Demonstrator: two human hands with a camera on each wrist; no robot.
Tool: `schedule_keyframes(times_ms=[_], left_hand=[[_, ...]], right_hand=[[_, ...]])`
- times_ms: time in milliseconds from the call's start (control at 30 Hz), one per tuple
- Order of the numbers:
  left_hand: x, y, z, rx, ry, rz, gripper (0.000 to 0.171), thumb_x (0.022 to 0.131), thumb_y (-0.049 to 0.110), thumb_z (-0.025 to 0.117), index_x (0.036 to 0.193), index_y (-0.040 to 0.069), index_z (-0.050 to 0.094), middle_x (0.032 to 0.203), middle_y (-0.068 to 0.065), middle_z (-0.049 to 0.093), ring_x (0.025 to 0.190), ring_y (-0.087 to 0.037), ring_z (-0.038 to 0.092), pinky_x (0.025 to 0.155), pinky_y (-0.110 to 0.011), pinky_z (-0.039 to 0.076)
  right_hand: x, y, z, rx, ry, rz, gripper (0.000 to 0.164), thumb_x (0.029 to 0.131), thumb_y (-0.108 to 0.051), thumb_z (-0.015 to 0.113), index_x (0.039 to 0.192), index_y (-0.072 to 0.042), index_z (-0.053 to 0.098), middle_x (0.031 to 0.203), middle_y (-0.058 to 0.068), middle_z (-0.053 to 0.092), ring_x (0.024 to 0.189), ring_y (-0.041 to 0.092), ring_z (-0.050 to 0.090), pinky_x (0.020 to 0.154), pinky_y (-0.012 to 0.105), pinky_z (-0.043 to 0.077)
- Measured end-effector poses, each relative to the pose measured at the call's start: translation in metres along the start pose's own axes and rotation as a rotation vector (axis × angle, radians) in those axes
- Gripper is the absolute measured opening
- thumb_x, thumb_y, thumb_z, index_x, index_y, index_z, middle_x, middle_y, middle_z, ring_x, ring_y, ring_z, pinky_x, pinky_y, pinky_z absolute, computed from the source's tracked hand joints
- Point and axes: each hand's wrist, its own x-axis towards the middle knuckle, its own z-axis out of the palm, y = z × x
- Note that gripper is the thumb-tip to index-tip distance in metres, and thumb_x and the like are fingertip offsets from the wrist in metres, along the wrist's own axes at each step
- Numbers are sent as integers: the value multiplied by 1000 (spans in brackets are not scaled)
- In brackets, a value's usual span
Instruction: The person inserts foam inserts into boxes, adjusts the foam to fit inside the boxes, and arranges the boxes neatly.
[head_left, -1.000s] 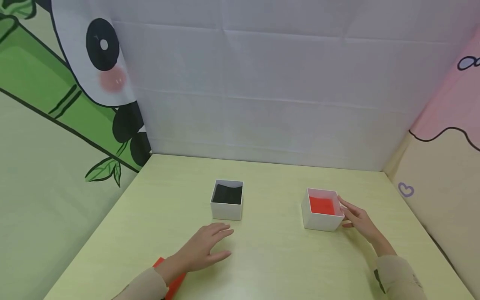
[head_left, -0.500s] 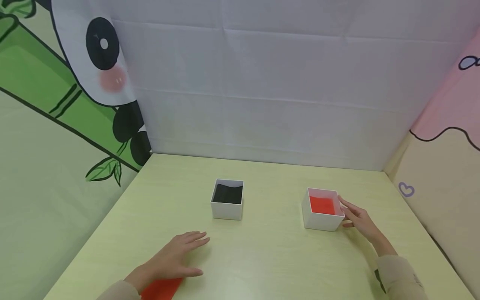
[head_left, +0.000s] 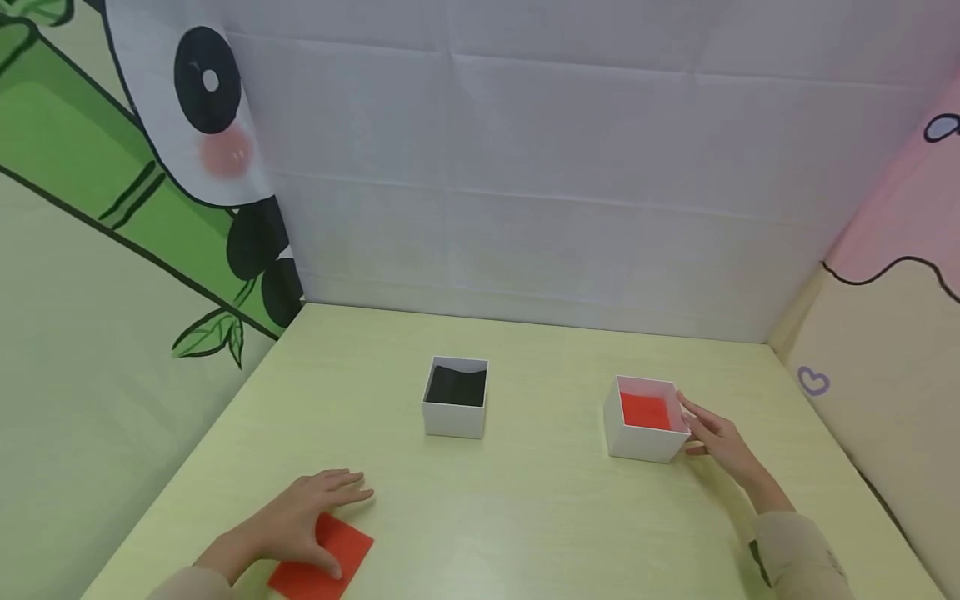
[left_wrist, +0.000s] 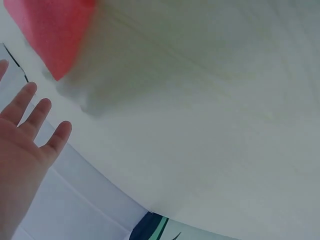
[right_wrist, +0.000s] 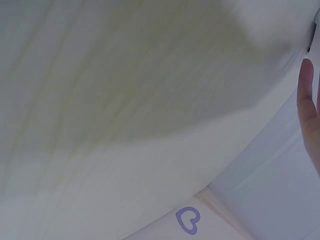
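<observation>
In the head view my left hand hovers over a flat red sheet, its fingers spread and the thumb above the sheet. Part of that sheet is hidden under the hand. The left wrist view shows the same fingers apart, with a red piece nearby. At the right, my right hand rests its extended fingers against the right side of a white open-topped box. Red material lies inside that box.
A second white box, holding black material, stands left of the first on the pale yellow table. A white cloth hangs behind the table, with printed cartoon panels at both sides.
My left hand has moved left and toward the near edge, from in front of the black-filled box to over the red sheet. The right hand stays against its box.
</observation>
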Motion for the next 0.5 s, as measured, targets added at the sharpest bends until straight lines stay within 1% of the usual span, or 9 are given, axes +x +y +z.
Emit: schedule_keyframes(times_ms=[233,300,367,500], left_hand=[[-14,-14,-3,74,-47,-26,73,58,64,69,121,29,57,133,-11,40,119,-36,31,82,-58,30],[-18,-18,-3,68,-56,-38,71,58,63,69,119,30,59,132,-11,40,119,-37,31,83,-58,30],[-22,-20,-3,57,-48,-43,69,57,62,70,118,30,60,131,-12,42,118,-38,31,83,-59,30],[-27,-21,-3,41,-3,-41,65,58,61,69,114,28,63,126,-12,47,116,-38,34,82,-59,31]], right_hand=[[-1,0,-2,-16,6,20,51,97,-25,40,137,1,22,126,37,34,78,5,58,70,35,50],[-1,0,-1,-17,8,19,51,96,-25,40,137,1,22,126,37,34,78,5,58,70,35,50],[-1,0,0,-16,11,13,50,96,-24,40,137,0,23,126,37,34,77,5,58,69,34,50],[0,0,2,-16,20,7,49,96,-24,40,136,-1,24,126,38,34,77,4,58,68,33,50]])
